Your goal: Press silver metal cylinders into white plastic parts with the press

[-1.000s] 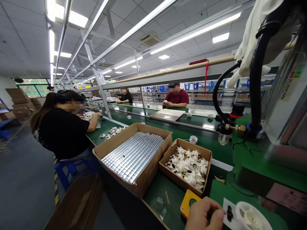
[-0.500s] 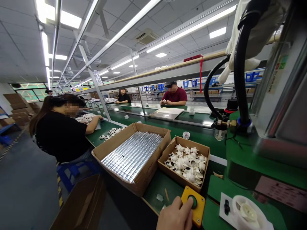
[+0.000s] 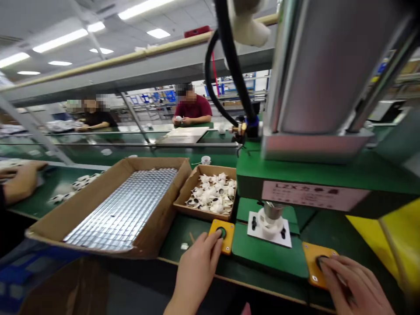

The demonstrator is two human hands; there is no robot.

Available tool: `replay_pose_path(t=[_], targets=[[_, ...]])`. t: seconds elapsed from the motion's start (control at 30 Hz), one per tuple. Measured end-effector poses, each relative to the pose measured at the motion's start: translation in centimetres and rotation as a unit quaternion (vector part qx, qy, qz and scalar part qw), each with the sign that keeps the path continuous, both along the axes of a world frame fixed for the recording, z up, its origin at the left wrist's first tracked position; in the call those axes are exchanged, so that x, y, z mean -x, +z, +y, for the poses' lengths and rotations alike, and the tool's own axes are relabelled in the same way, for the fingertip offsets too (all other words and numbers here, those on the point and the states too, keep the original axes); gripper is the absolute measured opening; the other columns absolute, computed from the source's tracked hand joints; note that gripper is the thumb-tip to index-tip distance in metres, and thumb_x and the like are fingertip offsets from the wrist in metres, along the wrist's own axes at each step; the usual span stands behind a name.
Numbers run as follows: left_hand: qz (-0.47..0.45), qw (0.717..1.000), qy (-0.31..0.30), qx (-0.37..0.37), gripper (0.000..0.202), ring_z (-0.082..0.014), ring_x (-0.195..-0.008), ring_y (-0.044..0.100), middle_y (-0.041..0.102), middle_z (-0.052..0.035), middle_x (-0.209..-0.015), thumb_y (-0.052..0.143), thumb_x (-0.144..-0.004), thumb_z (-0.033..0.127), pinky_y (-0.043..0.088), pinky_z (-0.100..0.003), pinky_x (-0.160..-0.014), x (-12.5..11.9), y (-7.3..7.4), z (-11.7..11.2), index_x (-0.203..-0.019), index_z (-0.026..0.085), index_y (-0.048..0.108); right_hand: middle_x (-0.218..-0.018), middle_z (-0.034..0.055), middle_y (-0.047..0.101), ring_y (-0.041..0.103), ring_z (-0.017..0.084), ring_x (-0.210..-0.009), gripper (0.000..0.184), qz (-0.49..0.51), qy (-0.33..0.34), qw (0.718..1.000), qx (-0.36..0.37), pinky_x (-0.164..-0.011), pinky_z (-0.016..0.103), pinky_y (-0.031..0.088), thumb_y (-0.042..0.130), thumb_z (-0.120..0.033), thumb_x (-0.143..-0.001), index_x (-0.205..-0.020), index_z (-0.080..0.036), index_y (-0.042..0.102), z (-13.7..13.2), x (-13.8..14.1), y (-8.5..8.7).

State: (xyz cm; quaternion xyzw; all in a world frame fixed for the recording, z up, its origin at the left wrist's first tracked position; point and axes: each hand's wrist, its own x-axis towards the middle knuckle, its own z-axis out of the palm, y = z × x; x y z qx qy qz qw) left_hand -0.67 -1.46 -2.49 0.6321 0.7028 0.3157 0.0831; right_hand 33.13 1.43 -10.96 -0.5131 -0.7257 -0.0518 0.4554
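Observation:
My left hand (image 3: 201,261) rests its bent fingers on the green push button (image 3: 222,232) of a yellow button box (image 3: 229,245). My right hand (image 3: 357,284) lies over a second yellow button box (image 3: 310,251), its curled fingers at a dark push button (image 3: 322,261). Between the boxes, a white round plastic part (image 3: 269,228) sits on a white fixture plate (image 3: 286,239). The metal ram (image 3: 273,211) of a green bench press (image 3: 249,175) is down in that part. My right fingertips partly cover the dark button.
Beyond my left hand stand a carton of white finned parts (image 3: 213,194) and a larger carton (image 3: 42,229) with rows of shiny metal cylinders. A white cup-shaped part (image 3: 205,160) lies behind them. A co-worker's hand (image 3: 22,181) is at far left; others sit across the bench.
The view has swung right, bringing my right hand and its button box into sight. My left hand stays on the green button. The ram now covers the middle of the white part, which showed uncovered before.

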Motion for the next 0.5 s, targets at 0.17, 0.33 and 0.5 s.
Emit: replay_pose_path(t=[0.17,0.33,0.5], targets=[[-0.346,0.937,-0.048,0.024,0.016,-0.0124,-0.062,0.059,0.064,-0.0009,-0.079,0.061,-0.08,0.029,0.047,-0.02,-0.053,0.8,1.0,1.2,-0.093,0.024,0.068,-0.097,0.0032,0.064,0.059,0.02,-0.095,0.022,-0.015,-0.006,1.0,-0.009,-0.083,0.031,0.048,0.053,-0.039,-0.087,-0.102,-0.024,0.059,-0.5,1.3,2.5],[-0.807,0.585,-0.082,-0.002,0.02,0.0009,-0.034,0.034,0.044,0.0071,-0.058,0.041,-0.09,0.018,0.023,-0.006,-0.029,0.0,3.5,2.6,-0.1,0.015,0.058,-0.107,0.0047,0.059,0.061,0.015,-0.091,0.037,0.181,0.083,0.97,0.139,-0.077,0.026,0.053,0.054,-0.037,-0.086,-0.121,-0.026,0.046,0.1,5.7,7.7],[-0.909,0.368,-0.084,0.174,0.021,-0.0022,-0.031,0.034,0.031,0.01,-0.05,0.041,-0.092,0.03,0.02,-0.011,-0.027,-4.3,3.7,3.6,-0.089,0.014,0.055,-0.091,0.0044,0.06,0.062,0.018,-0.082,0.026,0.302,0.198,0.906,0.221,-0.064,0.027,0.052,0.058,-0.038,-0.082,-0.101,-0.021,0.053,3.4,12.3,14.7]])
